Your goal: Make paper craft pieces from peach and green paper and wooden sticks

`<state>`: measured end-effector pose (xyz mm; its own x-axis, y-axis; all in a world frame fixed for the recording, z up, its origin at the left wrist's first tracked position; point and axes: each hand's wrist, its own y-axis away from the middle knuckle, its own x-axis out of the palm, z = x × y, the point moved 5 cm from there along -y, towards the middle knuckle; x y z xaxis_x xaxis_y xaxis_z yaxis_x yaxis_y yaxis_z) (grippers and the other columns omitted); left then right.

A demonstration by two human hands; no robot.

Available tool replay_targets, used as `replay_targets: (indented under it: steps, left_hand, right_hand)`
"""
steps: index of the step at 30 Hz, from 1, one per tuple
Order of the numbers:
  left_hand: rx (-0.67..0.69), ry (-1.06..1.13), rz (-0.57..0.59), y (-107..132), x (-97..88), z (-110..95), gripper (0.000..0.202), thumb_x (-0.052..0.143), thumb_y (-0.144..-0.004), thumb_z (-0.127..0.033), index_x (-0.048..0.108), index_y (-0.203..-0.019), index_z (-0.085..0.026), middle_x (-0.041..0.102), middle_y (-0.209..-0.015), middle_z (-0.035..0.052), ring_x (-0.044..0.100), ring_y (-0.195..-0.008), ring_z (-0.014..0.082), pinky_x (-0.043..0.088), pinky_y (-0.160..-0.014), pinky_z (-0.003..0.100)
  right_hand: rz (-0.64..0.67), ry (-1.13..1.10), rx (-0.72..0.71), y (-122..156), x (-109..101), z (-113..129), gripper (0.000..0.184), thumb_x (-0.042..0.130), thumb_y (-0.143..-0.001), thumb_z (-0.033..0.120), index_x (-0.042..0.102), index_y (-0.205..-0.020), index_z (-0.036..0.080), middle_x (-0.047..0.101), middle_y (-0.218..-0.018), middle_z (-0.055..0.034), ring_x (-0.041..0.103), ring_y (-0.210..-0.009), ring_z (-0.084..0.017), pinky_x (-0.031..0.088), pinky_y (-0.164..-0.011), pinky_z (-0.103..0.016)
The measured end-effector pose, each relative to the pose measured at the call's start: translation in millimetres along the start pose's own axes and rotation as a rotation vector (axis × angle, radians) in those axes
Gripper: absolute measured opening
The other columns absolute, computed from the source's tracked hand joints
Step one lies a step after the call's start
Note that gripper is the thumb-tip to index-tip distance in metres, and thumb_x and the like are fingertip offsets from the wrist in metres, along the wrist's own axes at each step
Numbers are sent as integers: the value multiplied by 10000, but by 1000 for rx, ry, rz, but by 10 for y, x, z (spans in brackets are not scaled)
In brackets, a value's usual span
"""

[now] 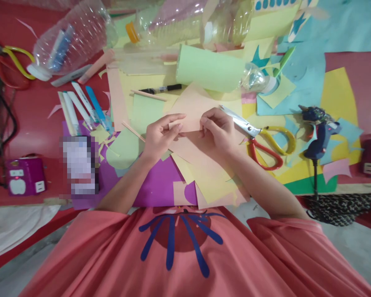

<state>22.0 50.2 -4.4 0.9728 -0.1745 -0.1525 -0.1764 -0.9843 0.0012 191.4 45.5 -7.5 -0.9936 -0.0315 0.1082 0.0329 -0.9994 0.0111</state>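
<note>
Between my two hands a peach paper strip (190,123) is held up over larger peach sheets. My left hand (160,134) pinches its left end between thumb and fingers. At the other end my right hand (218,126) is closed on the strip, its thumb against the forefinger. Beside my right hand lie scissors (256,136) with one yellow and one red handle, the blades close to the knuckles. A black pen (160,88) rests just beyond my hands, near a bottle wrapped in light green paper (208,68) lying on its side.
Clear plastic bottles (77,37) lie at the back. On the left are several markers (82,103), a blurred phone (80,165) and a purple box (26,175). A dark blue glue gun (317,140) with a cord sits on the right among coloured paper scraps.
</note>
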Motion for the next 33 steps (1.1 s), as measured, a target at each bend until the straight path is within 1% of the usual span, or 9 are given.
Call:
replay_targets:
  steps: [6,9,12,15,17,21,23,30,33]
  left_hand:
    - [-15,51,-30,-6,-8,-2,228,712,-811,-369,754,-950,-193,768,-966,26,713,-606,92,561,-537,154]
    - [-18,29,-36,-16,-21,-12,234,707,-811,-377,754,-944,-190,769,-952,26,707,-606,91,558,-536,157]
    - [-16,9,-22,-18,-22,-16,258,696,-818,-401,755,-955,-190,771,-970,34,718,-663,102,561,-550,156]
    - [-9,-17,-2,-15,-15,-19,277,683,-830,-423,755,-968,-193,771,-1003,40,735,-782,128,575,-591,159]
    - [0,-31,14,-15,-7,-22,303,666,-842,-448,752,-979,-191,769,-1015,44,735,-837,140,589,-621,171]
    - [4,-45,50,-18,2,-18,363,622,-864,-494,739,-1019,-186,762,-1048,50,729,-797,124,598,-608,178]
    - [-3,-53,54,-21,-4,-13,376,617,-863,-508,738,-1020,-189,758,-1061,52,732,-842,135,602,-629,183]
    - [-29,-31,33,-27,-43,-44,415,592,-871,-542,730,-1039,-189,741,-1104,52,727,-858,149,595,-669,207]
    - [-41,-53,29,-29,-46,-27,466,564,-868,-591,711,-1081,-204,742,-1033,42,720,-750,136,583,-630,221]
  right_hand:
    - [17,-20,11,-13,-2,-22,201,650,-842,338,547,-720,216,504,-583,63,501,-485,-68,404,-490,-225]
    - [68,-55,11,-2,23,-19,118,659,-838,314,576,-863,233,511,-614,71,527,-504,-77,438,-520,-234]
    - [88,-98,16,26,55,-10,161,666,-822,254,609,-972,250,547,-723,56,555,-561,-76,467,-569,-242]
    - [92,-98,34,49,78,-21,92,656,-815,220,651,-906,234,604,-833,25,541,-622,-75,457,-600,-244]
    - [100,-78,46,52,82,-32,45,637,-827,211,665,-860,221,626,-827,17,526,-622,-77,444,-604,-250]
    - [66,43,45,38,46,-17,99,611,-804,157,695,-815,207,666,-804,11,539,-611,-82,440,-604,-260]
    - [38,91,51,33,26,2,121,608,-784,144,712,-804,204,694,-815,5,559,-617,-88,454,-612,-266]
    - [49,112,61,12,12,34,187,600,-777,139,757,-839,218,747,-846,5,585,-603,-85,475,-594,-255]
    - [36,111,69,-1,1,31,176,610,-766,143,760,-814,221,757,-837,6,598,-609,-90,488,-591,-254]
